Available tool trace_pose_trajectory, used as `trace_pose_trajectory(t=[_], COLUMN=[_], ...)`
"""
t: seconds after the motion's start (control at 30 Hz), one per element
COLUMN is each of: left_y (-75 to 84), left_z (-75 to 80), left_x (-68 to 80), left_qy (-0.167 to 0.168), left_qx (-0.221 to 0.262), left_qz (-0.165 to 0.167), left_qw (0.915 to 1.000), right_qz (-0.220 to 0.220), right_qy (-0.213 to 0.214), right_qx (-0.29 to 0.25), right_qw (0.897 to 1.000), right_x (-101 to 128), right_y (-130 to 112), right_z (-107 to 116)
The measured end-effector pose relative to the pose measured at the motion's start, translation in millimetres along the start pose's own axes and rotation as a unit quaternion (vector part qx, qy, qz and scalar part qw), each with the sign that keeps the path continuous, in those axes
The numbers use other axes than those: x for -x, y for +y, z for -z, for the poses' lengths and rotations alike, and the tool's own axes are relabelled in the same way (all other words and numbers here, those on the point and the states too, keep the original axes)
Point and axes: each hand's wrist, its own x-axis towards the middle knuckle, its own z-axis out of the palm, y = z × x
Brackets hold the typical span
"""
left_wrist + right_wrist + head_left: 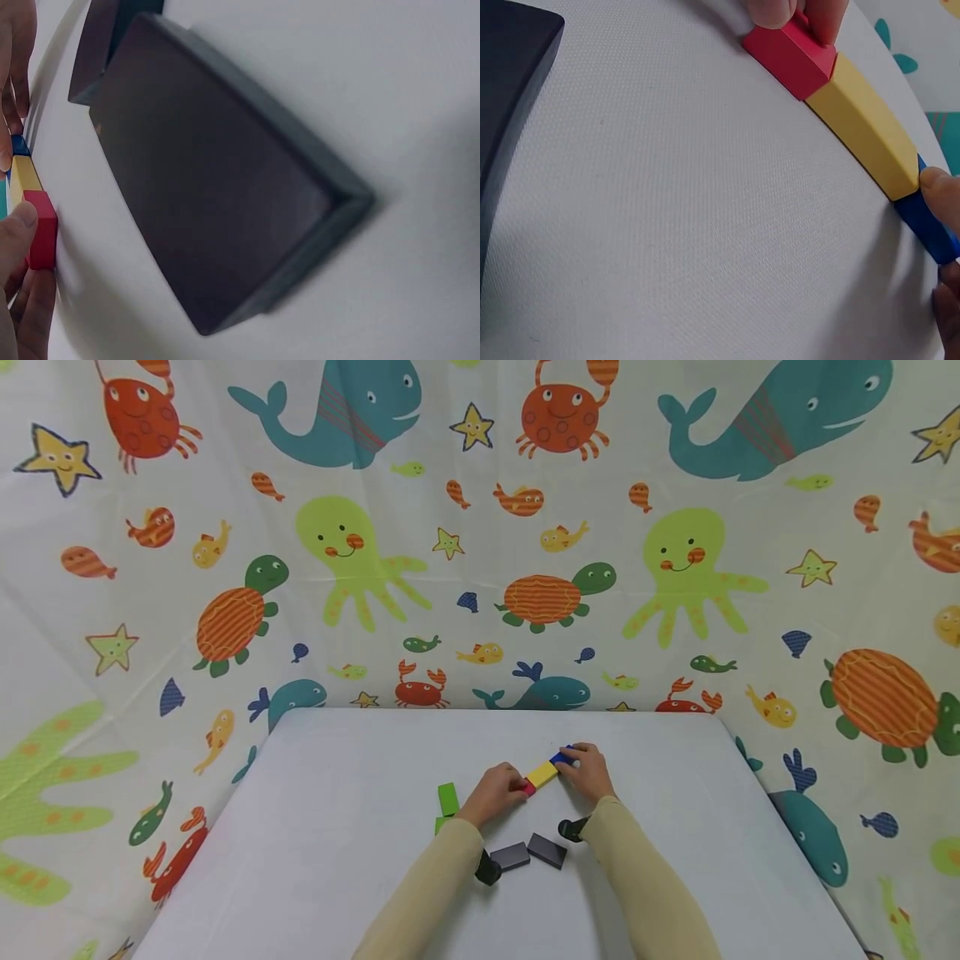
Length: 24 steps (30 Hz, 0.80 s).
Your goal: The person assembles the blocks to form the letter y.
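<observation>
A red block (528, 788), a yellow block (542, 774) and a blue block (562, 755) lie end to end on the white table, in a slanting row. My left hand (495, 793) pinches the red block at the near end, thumb and fingers on opposite sides in the left wrist view. At the far end, my right hand (588, 774) grips the blue block, whose outer part its fingers cover. Between the hands, the yellow block touches both neighbours in the right wrist view.
Two dark blocks (511, 857) lie nearer me, between the forearms. Left of my left hand are two green blocks (447, 799), the nearer partly hidden by the sleeve. A curtain (465, 643) printed with sea animals hangs around the table (337, 827).
</observation>
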Motion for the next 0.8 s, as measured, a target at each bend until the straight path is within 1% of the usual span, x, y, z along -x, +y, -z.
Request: trace_pose_trajectory(t=[0.33,0.67,0.8], left_y=[0.3,-0.8,-1.0], left_z=[-1.3,-1.9,-1.7], left_x=[0.0,1.9,2.0], left_qy=[-0.004,0.005,0.008], left_qx=[0.000,0.008,0.009], left_qz=[0.016,0.002,-0.001], left_qw=[0.9999,1.0000,0.9999], right_qz=[0.004,-0.004,-0.002], right_qy=[-0.002,-0.006,0.001], right_qx=[0.000,0.008,0.006], right_qw=[1.000,1.000,1.000], right_x=[2.7,2.7,2.8], right_y=[-3.3,-4.6,-3.8], right_z=[1.1,1.5,0.0])
